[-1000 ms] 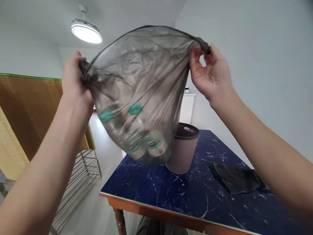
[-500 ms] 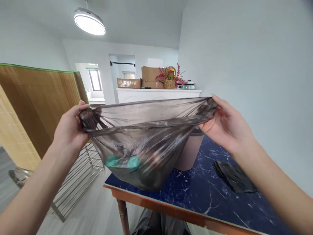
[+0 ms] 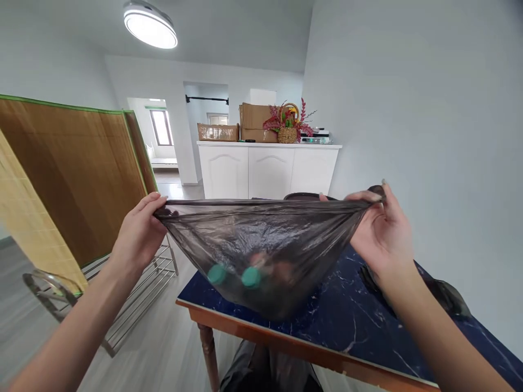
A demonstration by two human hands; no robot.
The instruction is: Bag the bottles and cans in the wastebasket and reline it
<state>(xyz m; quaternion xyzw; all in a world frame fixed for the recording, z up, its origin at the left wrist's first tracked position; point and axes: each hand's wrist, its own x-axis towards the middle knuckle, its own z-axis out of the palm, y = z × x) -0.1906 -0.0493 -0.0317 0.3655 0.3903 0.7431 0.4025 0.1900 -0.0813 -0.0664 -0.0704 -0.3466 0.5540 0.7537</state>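
Observation:
Between my two hands a thin dark see-through garbage bag [image 3: 278, 239] is stretched wide, its top edge pulled nearly straight. My left hand [image 3: 141, 228] grips the left corner of its rim. My right hand [image 3: 384, 228] pinches the gathered right corner between thumb and fingers. Through the film show two green round caps or lids [image 3: 250, 277] and some blurred reddish things I cannot make out. The bag's bottom hangs at the table's near edge. Behind its rim, the dark top of a bin [image 3: 306, 195] peeks out, the rest hidden by the bag.
Folded black plastic bags [image 3: 447, 298] lie on the blue marbled table [image 3: 351, 305], partly behind my right forearm. A metal rack [image 3: 139, 294] stands at the left by a bamboo screen [image 3: 81, 174]. A white cabinet [image 3: 229, 169] with boxes and a flower basket is farther back.
The bag's mouth has gone from gaping open to drawn flat, its front and back edges together. Both hands are lower, and my right hand has its corner bunched up. The view has tipped down slightly.

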